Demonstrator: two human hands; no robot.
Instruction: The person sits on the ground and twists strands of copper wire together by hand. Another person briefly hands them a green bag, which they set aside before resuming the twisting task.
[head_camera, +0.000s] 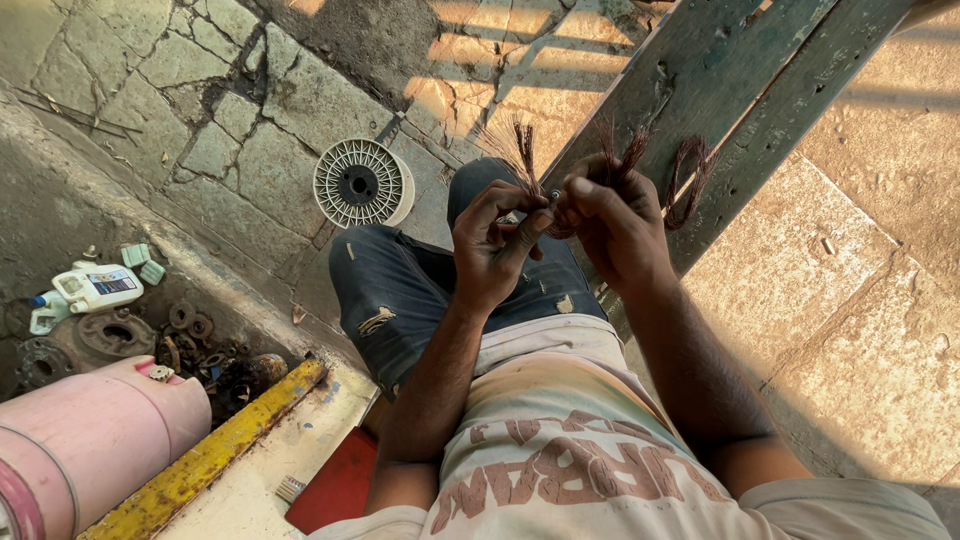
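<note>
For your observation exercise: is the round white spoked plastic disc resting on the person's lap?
No, the round white spoked plastic disc lies on the cracked stone floor.

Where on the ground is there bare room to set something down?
Bare: cracked paving left of the white fan guard, and stone slabs right of the plank. Crowded: the lower left, with rusty parts, bottle and pink cylinder.

wooden plank (720, 90) close behind hands, open pavement (880, 300) right

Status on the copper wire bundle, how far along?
Done: several strands already fanned up loose from the wire bundle. In hand: left hand and right hand pinch it between them. Left: a coiled loop beside the right hand looks untouched.
</note>
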